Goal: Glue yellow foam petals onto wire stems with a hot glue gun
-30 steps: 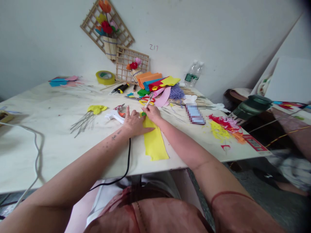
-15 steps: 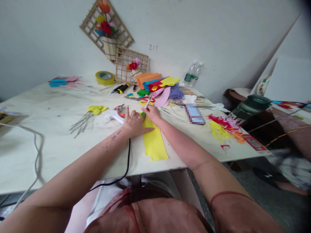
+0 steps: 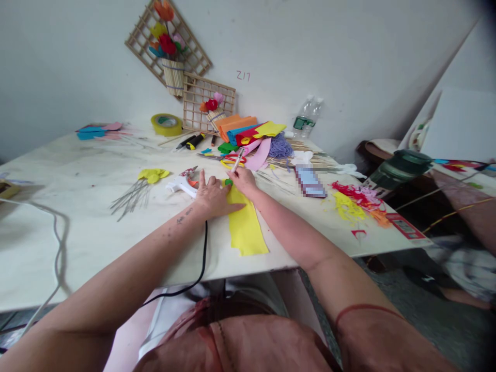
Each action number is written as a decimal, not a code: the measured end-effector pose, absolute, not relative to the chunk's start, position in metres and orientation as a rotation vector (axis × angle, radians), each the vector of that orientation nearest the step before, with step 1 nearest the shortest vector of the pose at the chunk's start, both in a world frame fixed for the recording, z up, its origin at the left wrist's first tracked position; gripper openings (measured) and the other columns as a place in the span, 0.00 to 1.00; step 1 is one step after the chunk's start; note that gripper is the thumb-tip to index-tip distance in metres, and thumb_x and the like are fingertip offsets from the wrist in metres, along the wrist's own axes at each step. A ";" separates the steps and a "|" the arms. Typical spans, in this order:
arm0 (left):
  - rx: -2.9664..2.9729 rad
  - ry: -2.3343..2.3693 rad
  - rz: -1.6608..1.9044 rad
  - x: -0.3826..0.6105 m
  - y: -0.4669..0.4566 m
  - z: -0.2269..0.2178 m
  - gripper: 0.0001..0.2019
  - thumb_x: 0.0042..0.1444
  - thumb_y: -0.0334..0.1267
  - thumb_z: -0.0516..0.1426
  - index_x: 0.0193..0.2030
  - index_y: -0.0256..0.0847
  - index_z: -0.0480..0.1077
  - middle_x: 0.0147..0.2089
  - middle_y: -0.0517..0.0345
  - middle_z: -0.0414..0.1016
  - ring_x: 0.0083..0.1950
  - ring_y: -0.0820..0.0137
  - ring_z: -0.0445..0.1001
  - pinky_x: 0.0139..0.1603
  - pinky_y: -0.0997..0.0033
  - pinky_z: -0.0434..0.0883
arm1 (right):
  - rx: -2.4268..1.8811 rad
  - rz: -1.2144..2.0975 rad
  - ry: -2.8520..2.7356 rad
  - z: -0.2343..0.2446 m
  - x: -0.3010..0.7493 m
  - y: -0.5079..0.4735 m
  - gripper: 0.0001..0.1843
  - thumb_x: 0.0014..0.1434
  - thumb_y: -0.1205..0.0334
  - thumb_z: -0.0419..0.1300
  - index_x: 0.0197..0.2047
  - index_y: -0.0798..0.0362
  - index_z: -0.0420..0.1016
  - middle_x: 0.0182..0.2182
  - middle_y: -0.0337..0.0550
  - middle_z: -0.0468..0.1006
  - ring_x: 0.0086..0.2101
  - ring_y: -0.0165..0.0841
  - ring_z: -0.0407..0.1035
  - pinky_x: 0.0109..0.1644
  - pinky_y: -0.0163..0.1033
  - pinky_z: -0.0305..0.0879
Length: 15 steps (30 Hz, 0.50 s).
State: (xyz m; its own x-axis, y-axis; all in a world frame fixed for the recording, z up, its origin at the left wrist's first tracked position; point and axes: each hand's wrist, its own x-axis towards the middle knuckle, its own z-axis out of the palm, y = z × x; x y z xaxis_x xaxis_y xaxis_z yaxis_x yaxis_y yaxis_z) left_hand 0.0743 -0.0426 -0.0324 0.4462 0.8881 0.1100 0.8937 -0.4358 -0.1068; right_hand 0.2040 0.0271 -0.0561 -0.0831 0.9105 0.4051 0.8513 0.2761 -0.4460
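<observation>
A strip of yellow felt (image 3: 248, 230) lies on the table, its near end towards me. My left hand (image 3: 213, 199) rests on the upper left of the felt, fingers spread, with the fingertips by a small green piece (image 3: 228, 182) on top of it. In my right hand (image 3: 244, 182) is a white pen (image 3: 236, 161), gripped at the felt's far end; its tip is hidden by the fingers. A white glue gun (image 3: 181, 185) lies just left of my left hand, and a black cord (image 3: 205, 253) runs from under my wrist over the table edge.
Scissors (image 3: 225, 159), marker pens (image 3: 195, 141), rolled felt sheets (image 3: 248, 132) and purple yarn (image 3: 281, 146) lie beyond my hands. Yellow petals on wires (image 3: 153, 176) are to the left. A phone (image 3: 311, 181), coloured scraps (image 3: 354, 204) and a dark green bottle (image 3: 403, 170) are to the right.
The view has shifted very slightly. Both hands, the pen and the yellow felt look to be in the same places as before.
</observation>
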 end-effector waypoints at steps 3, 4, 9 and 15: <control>-2.541 -1.585 -0.057 0.074 -0.042 -0.033 0.41 0.45 0.69 0.41 0.56 0.43 0.66 0.53 0.44 0.70 0.60 0.49 0.56 0.60 0.39 0.22 | -1.596 0.129 -1.920 -0.055 0.204 0.027 0.18 0.60 0.51 0.51 0.35 0.56 0.75 0.31 0.46 0.77 0.33 0.32 0.68 0.34 0.33 0.57; -2.543 -1.585 -0.065 0.074 -0.042 -0.033 0.41 0.45 0.69 0.41 0.56 0.43 0.67 0.53 0.45 0.70 0.60 0.49 0.56 0.60 0.39 0.22 | -1.598 0.133 -1.918 -0.055 0.204 0.027 0.18 0.60 0.51 0.51 0.35 0.56 0.75 0.30 0.45 0.77 0.33 0.32 0.68 0.34 0.33 0.57; -2.556 -1.593 -0.118 0.074 -0.041 -0.034 0.41 0.44 0.68 0.43 0.56 0.41 0.67 0.51 0.43 0.71 0.59 0.47 0.56 0.60 0.39 0.21 | -1.593 0.138 -1.927 -0.056 0.204 0.028 0.18 0.59 0.51 0.52 0.34 0.56 0.75 0.31 0.45 0.77 0.34 0.32 0.68 0.35 0.33 0.57; -2.544 -1.575 -0.081 0.074 -0.042 -0.034 0.42 0.44 0.70 0.40 0.55 0.41 0.67 0.52 0.42 0.70 0.59 0.48 0.56 0.60 0.39 0.21 | -1.614 0.136 -1.875 -0.057 0.205 0.030 0.19 0.59 0.50 0.52 0.34 0.57 0.75 0.29 0.45 0.76 0.31 0.32 0.68 0.34 0.34 0.57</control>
State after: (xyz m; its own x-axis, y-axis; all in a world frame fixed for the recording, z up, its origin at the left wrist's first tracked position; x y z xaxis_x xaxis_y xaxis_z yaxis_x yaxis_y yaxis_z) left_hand 0.0740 -0.0417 -0.0344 0.4481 0.8854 0.1236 0.8934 -0.4385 -0.0976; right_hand 0.2047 0.0296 -0.0574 -0.0293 0.9150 0.4024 0.8474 0.2363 -0.4756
